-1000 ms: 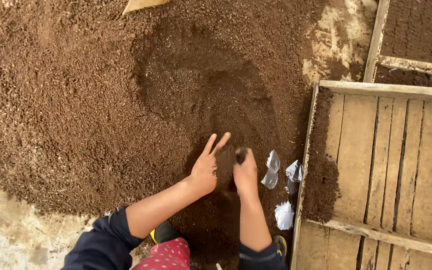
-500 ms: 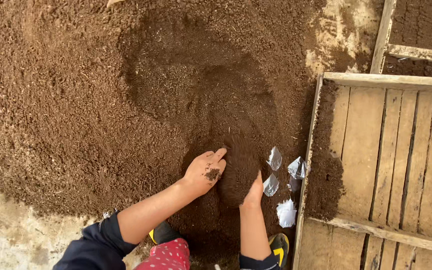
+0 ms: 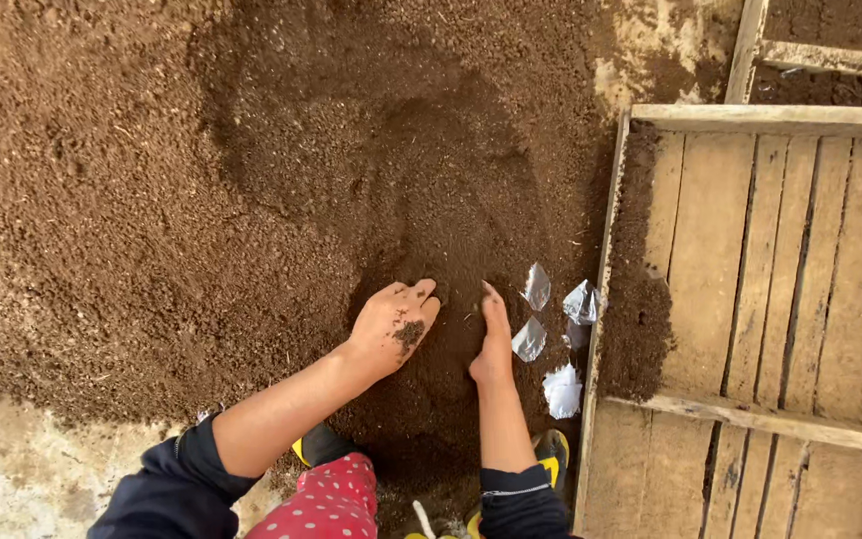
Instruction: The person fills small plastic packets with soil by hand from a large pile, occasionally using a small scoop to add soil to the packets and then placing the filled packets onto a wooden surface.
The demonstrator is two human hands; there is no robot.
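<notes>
Head view showed my left hand (image 3: 396,324) open, flat on the dark soil heap (image 3: 251,200), and my right hand (image 3: 494,344) open on edge beside it, holding nothing. Loose soil could easily slide and bury the clear plastic bags (image 3: 551,334) just beside the wooden tray (image 3: 780,269).

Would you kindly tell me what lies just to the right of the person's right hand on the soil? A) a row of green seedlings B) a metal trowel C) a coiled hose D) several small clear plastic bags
D: several small clear plastic bags lie on the dark soil between the right hand and the edge of the wooden tray.
</notes>
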